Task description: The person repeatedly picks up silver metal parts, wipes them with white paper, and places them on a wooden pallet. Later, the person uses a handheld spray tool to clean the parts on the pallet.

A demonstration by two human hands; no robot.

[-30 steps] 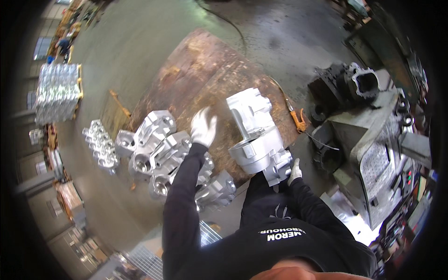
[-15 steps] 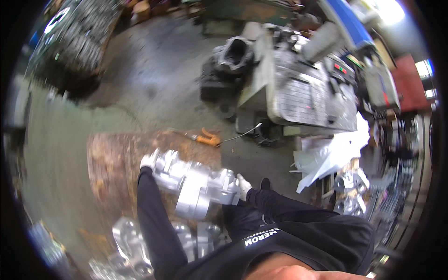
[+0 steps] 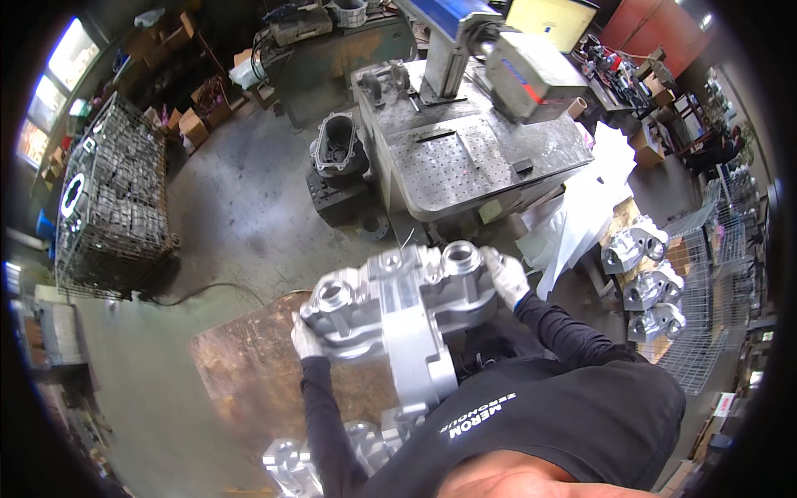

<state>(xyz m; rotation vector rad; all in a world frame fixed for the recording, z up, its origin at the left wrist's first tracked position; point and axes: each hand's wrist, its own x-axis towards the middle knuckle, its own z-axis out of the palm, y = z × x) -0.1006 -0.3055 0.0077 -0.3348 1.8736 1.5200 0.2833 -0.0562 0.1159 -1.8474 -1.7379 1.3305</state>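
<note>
A large silver metal casting (image 3: 407,324) with round bored ends is held up in front of my body by both hands. Its left end is gripped by my gloved left hand (image 3: 306,335). My right hand (image 3: 506,279), also in a white glove, is closed around its right end. Beneath it lies a brown wooden board (image 3: 249,349), partly covered by the casting. More silver castings (image 3: 289,465) sit by my left forearm at the board's near side, partly hidden by my arm.
Ahead stands a metal worktable (image 3: 452,170) with a perforated top and a machine head (image 3: 531,79) above it. A dark block (image 3: 342,195) bears an upright casting (image 3: 338,141) at its left. A wire cage (image 3: 112,199) stands far left; several castings (image 3: 656,286) lie on the right.
My view has turned to the right, toward the worktable. Both hands have raised the casting off the board area, and it now sits higher and closer to the table.
</note>
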